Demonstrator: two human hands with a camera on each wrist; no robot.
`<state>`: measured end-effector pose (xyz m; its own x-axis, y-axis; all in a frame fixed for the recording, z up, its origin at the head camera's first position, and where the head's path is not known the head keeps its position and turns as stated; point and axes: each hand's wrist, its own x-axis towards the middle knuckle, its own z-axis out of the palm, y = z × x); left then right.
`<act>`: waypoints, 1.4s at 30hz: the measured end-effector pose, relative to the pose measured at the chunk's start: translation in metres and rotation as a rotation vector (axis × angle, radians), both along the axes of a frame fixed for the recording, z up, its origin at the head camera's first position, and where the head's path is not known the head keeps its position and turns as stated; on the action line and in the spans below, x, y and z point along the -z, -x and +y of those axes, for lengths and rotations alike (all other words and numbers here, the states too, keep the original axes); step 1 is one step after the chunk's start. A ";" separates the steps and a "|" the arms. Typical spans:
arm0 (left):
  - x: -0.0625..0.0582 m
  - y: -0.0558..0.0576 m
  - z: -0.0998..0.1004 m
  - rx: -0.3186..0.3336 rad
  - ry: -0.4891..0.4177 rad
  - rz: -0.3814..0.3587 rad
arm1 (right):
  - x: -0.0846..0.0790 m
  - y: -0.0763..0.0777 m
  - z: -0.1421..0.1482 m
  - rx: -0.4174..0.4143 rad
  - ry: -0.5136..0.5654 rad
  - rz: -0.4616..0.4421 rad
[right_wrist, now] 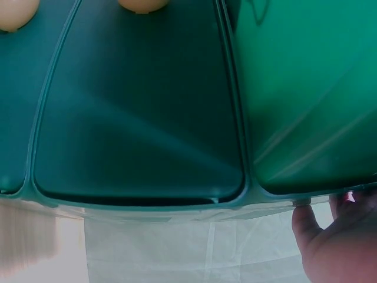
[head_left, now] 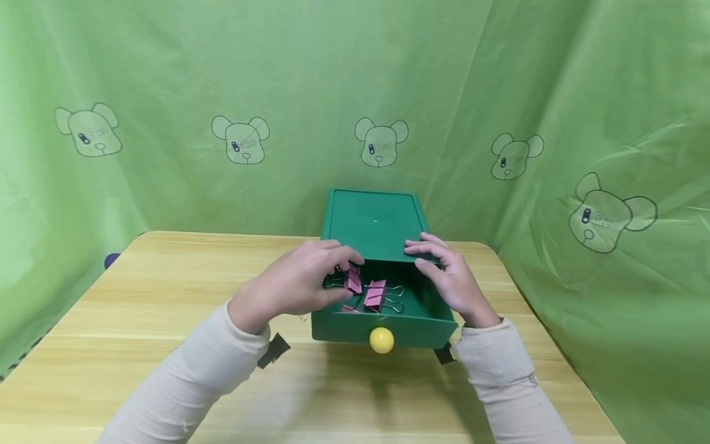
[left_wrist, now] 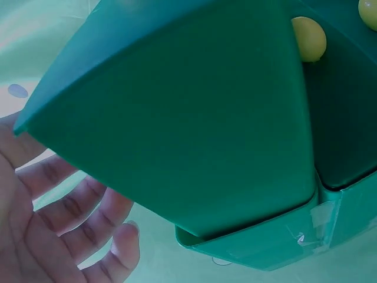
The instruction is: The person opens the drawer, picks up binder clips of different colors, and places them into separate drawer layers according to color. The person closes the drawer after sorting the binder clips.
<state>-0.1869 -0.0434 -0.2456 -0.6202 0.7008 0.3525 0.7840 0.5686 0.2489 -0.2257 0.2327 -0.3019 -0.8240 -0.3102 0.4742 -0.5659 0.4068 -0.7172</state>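
Note:
A green drawer [head_left: 344,330] with a yellow knob [head_left: 381,340] stands pulled out of a green cabinet [head_left: 377,216]. Inside lie a pink binder clip [head_left: 375,296], another pink clip [head_left: 353,280] by the left wall, and part of a third near the front. My left hand [head_left: 302,277] is over the drawer's left side, fingers bent loosely near the left clip; no held thing shows. In the left wrist view, its fingers [left_wrist: 88,218] spread beside the drawer wall. On the cabinet's front right edge rest fingers of my right hand [head_left: 452,277], its thumb at the drawer opening.
The cabinet stands on a wooden table [head_left: 194,296] before a green curtain [head_left: 310,74] with bear-head prints. Dark tape patches [head_left: 273,350] mark the tabletop near the drawer. More drawers with yellow knobs [left_wrist: 309,39] appear below in the left wrist view.

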 end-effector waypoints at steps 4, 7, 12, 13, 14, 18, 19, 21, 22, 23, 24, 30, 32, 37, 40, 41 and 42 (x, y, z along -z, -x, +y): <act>0.002 0.001 -0.001 0.006 -0.012 -0.009 | 0.000 -0.001 0.000 -0.002 0.002 -0.002; 0.005 0.002 -0.002 0.008 -0.025 -0.019 | 0.000 -0.001 0.000 -0.004 0.003 -0.001; 0.008 0.005 -0.004 0.030 -0.118 0.006 | -0.001 -0.003 0.001 0.002 -0.001 0.004; 0.010 0.006 -0.005 0.036 -0.152 0.014 | -0.001 -0.003 0.001 0.005 -0.003 0.005; 0.011 0.007 -0.006 0.043 -0.190 0.018 | -0.001 -0.003 0.001 0.007 -0.005 0.006; 0.021 0.015 -0.011 0.044 -0.331 0.008 | -0.003 -0.004 0.002 0.014 -0.008 0.004; 0.024 0.017 -0.013 0.044 -0.356 -0.001 | -0.003 -0.005 0.002 0.015 -0.007 0.003; 0.030 0.022 -0.017 0.042 -0.389 -0.016 | -0.003 -0.005 0.003 0.016 -0.004 0.000; 0.033 0.024 -0.018 0.042 -0.392 -0.022 | -0.002 -0.005 0.003 0.016 -0.002 -0.002; 0.036 0.026 -0.020 0.041 -0.390 -0.029 | -0.002 -0.006 0.003 0.015 0.002 -0.003; 0.039 0.027 -0.021 0.046 -0.385 -0.038 | -0.002 -0.006 0.003 0.013 0.006 -0.003; 0.053 0.029 -0.022 0.103 -0.340 -0.086 | 0.003 -0.006 0.004 -0.007 0.066 0.012; 0.056 0.029 -0.020 0.121 -0.340 -0.092 | 0.005 -0.006 0.003 -0.004 0.095 0.023; 0.061 0.029 -0.016 0.127 -0.317 -0.102 | 0.008 -0.012 0.003 0.025 0.126 0.045; 0.061 0.028 -0.015 0.115 -0.285 -0.111 | 0.007 -0.014 0.003 0.022 0.094 0.054; 0.062 0.028 -0.016 0.110 -0.275 -0.113 | 0.006 -0.014 0.003 0.017 0.081 0.054; 0.061 0.028 -0.016 0.106 -0.269 -0.113 | 0.005 -0.015 0.003 0.010 0.072 0.055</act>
